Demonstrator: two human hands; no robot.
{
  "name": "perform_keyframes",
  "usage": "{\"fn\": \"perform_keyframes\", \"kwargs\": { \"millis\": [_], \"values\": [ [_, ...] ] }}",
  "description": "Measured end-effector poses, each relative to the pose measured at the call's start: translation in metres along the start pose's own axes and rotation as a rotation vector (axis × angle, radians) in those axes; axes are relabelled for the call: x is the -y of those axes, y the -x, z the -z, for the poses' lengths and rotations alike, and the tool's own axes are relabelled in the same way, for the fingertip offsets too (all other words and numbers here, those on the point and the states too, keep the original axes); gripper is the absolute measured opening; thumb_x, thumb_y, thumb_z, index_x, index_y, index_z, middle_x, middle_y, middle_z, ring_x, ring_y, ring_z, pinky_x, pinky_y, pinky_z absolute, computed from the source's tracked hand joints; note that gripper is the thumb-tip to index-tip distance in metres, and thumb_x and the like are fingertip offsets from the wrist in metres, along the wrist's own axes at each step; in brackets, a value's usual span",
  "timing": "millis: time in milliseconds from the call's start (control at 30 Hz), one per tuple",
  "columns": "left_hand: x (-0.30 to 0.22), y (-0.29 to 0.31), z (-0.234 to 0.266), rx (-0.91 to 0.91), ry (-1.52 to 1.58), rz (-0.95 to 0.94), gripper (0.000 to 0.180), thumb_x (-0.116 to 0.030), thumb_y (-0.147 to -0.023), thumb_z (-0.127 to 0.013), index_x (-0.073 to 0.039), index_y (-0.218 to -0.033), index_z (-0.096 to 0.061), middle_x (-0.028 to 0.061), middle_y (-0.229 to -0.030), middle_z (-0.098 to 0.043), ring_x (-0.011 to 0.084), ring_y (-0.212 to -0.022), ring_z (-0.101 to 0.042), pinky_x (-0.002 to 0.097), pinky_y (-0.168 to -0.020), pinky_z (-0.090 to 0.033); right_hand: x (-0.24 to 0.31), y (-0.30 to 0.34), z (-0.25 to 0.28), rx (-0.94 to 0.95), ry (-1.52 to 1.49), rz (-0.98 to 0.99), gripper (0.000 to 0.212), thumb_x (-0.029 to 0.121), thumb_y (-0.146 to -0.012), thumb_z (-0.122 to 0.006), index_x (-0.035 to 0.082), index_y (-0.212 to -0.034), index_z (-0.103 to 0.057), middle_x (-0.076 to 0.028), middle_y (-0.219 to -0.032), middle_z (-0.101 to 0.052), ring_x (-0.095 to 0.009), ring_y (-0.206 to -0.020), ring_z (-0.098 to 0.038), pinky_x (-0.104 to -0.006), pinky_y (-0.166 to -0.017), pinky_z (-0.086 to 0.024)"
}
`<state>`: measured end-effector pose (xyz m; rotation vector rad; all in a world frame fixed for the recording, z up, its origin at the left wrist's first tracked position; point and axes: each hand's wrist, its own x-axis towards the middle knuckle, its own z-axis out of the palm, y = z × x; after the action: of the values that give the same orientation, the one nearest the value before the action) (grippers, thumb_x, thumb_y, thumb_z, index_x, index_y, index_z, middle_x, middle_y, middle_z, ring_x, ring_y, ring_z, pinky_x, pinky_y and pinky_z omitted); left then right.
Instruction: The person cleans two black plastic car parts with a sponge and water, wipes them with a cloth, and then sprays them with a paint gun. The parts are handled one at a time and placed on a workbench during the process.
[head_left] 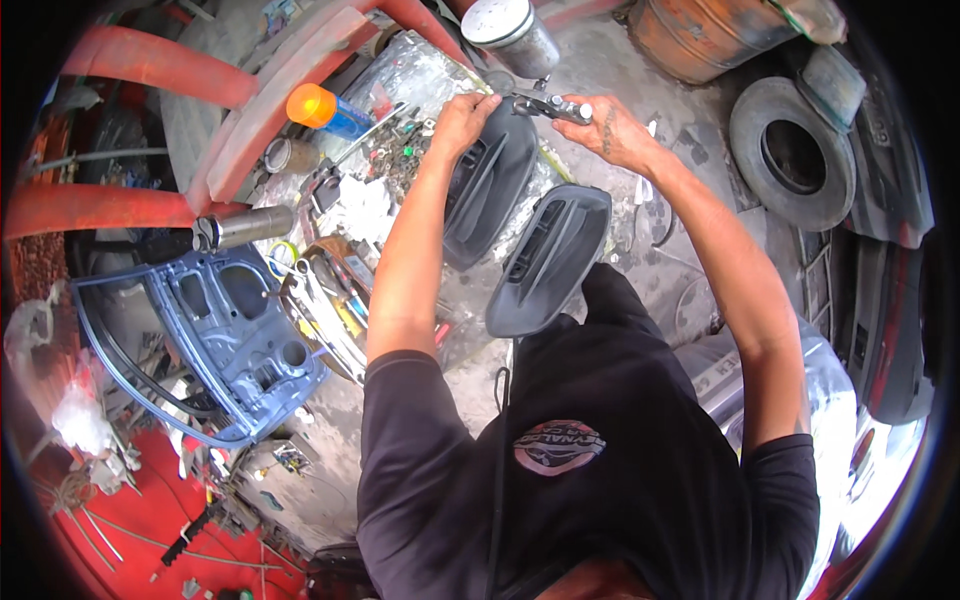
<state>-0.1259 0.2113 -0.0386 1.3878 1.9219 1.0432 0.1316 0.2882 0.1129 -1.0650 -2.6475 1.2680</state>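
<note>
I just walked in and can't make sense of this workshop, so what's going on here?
A person's right hand holds what looks like a metal spray gun. The left hand is at the upper edge of a dark panel; how firmly it holds on is unclear. A similar second panel sits closer to the body, and a blue can with an orange cap is off to the left.

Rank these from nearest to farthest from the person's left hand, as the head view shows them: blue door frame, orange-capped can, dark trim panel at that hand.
From the left hand:
1. Dark trim panel: right at the fingers, below and to their right.
2. Orange-capped can: to the left.
3. Blue door frame: farther off, lower left.
</note>
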Motion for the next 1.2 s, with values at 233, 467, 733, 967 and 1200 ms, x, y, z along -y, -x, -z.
{"fn": "perform_keyframes", "kwargs": {
  "millis": [233, 467, 733, 967, 1200],
  "values": [
    [-0.03, 0.02, 0.005, -0.287, -0.106, 0.015, 0.028, -0.022, -0.099, -0.06, 0.001, -0.104, -0.074, 0.0263, -0.096, -0.072, 0.0429, -0.093, -0.07, 0.0479, -0.086, -0.052, -0.014, -0.014, 0.013, 0.095, -0.065, 0.138, 0.039, 0.031, -0.098, -0.069, 0.0, -0.121, -0.066, -0.011, -0.076, -0.062, -0.02, -0.066, -0.057, -0.0378, -0.067, -0.049],
    [-0.177, 0.1, -0.073, -0.25, 0.466, 0.331, 0.025, -0.019, -0.099, -0.066, 0.001, -0.11, -0.076, 0.0049, -0.085, -0.071, 0.0099, -0.07, -0.063, 0.0285, -0.061, -0.052, -0.035, 0.03, 0.048, 0.019, -0.235, 0.02, 0.043, 0.028, -0.097, -0.068, -0.003, -0.126, -0.065, -0.018, -0.074, -0.067, -0.019, -0.068, -0.061, -0.0374, -0.07, -0.051],
    [-0.24, 0.115, -0.196, 0.263, 1.322, 0.364, 0.023, -0.008, -0.103, -0.059, 0.002, -0.121, -0.071, 0.0051, -0.096, -0.07, 0.0128, -0.076, -0.066, 0.0287, -0.068, -0.057, -0.062, 0.079, 0.088, -0.149, -0.346, -0.251, 0.03, 0.025, -0.096, -0.069, -0.004, -0.103, -0.067, -0.006, -0.061, -0.056, -0.014, -0.056, -0.047, -0.0364, -0.056, -0.045],
    [-0.248, 0.134, -0.191, 0.271, 1.32, 0.353, 0.02, -0.01, -0.104, -0.061, 0.003, -0.114, -0.071, 0.006, -0.09, -0.069, 0.013, -0.077, -0.066, 0.0291, -0.069, -0.056, -0.046, 0.092, 0.082, -0.17, -0.38, -0.245, 0.037, 0.026, -0.094, -0.072, -0.005, -0.113, -0.068, -0.008, -0.068, -0.063, -0.013, -0.059, -0.055, -0.0347, -0.058, -0.048],
    [-0.202, 0.14, -0.111, -0.133, 0.545, 0.393, 0.018, -0.013, -0.1, -0.064, 0.002, -0.105, -0.072, 0.0072, -0.081, -0.068, 0.0176, -0.07, -0.064, 0.0337, -0.067, -0.054, -0.023, 0.039, 0.034, 0.015, -0.281, -0.023, 0.044, 0.032, -0.095, -0.071, -0.005, -0.118, -0.066, -0.01, -0.07, -0.062, -0.014, -0.065, -0.056, -0.0359, -0.065, -0.05]
  ]
}}
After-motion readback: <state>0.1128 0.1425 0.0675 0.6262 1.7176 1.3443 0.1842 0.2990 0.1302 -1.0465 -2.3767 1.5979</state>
